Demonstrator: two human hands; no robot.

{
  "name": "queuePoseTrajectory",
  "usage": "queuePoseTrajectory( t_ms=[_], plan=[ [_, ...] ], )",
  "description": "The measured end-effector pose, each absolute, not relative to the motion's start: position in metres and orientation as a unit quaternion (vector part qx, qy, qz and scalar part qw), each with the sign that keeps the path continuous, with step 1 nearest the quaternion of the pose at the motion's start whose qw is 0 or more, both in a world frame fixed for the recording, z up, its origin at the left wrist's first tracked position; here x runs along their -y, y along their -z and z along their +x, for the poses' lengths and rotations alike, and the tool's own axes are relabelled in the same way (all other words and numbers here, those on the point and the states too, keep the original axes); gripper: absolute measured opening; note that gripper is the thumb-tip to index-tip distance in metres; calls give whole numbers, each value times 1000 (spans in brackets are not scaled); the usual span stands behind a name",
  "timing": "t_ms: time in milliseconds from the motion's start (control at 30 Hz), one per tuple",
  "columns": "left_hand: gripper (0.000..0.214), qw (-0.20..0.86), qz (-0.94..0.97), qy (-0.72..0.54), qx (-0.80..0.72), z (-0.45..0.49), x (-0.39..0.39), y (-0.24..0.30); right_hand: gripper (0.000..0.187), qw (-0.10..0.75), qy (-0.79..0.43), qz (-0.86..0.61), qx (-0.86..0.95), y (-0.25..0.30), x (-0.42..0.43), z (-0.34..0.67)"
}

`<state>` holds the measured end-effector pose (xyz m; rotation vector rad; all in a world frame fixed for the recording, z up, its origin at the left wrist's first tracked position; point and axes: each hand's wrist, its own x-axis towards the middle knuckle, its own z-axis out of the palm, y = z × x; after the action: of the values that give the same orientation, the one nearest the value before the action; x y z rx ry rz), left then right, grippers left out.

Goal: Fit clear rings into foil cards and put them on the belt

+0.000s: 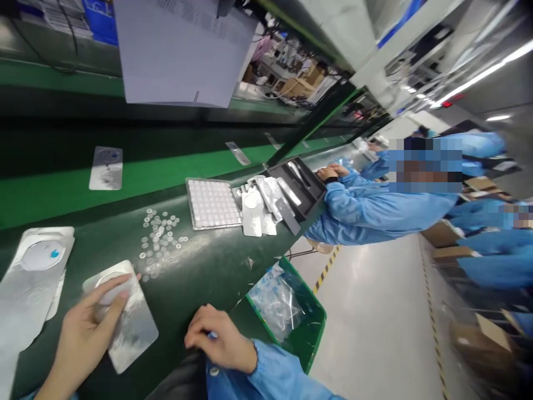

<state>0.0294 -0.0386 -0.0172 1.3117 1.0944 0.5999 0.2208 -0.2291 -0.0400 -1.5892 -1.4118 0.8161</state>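
A silver metal panel with rounded corners and a round recess near its far end lies on the dark green bench in front of me. My left hand is closed on its far part, thumb and fingers across the recess, which they partly hide. Near the bench edge, my right hand is curled; a small bluish bit shows between its fingers, too little to identify. Beyond the panel, small clear rings lie scattered. To the left is a stack of similar silver panels, the top one bearing a blue mark.
A clear tray of pale pieces, a pile of silver panels and a black divided box stand farther along. A green bin with plastic film is beside the bench. Panels lie on the green belt. A co-worker sits beyond.
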Motion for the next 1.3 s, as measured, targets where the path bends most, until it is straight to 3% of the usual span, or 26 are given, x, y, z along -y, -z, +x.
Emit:
queuePoseTrajectory(
  t_ms=[67, 233, 333, 633, 833, 1300],
  plan=[
    [23, 552, 650, -270, -447, 28, 47, 16, 44, 439, -412, -659, 451, 22, 207, 220],
    [36, 592, 708, -248, -296, 28, 58, 19, 45, 381, -551, -612, 421, -8, 150, 225],
    [27, 589, 712, -294, -245, 28, 58, 25, 45, 339, -589, -587, 441, -17, 132, 225],
    [22, 583, 686, -352, -257, 29, 58, 24, 47, 351, -625, -593, 366, -19, 130, 221],
    [19, 604, 673, -320, -283, 29, 60, 23, 44, 383, -607, -587, 374, -18, 132, 216],
    [9, 625, 652, -295, -311, 30, 58, 14, 44, 374, -548, -626, 409, -21, 135, 214]
  ],
)
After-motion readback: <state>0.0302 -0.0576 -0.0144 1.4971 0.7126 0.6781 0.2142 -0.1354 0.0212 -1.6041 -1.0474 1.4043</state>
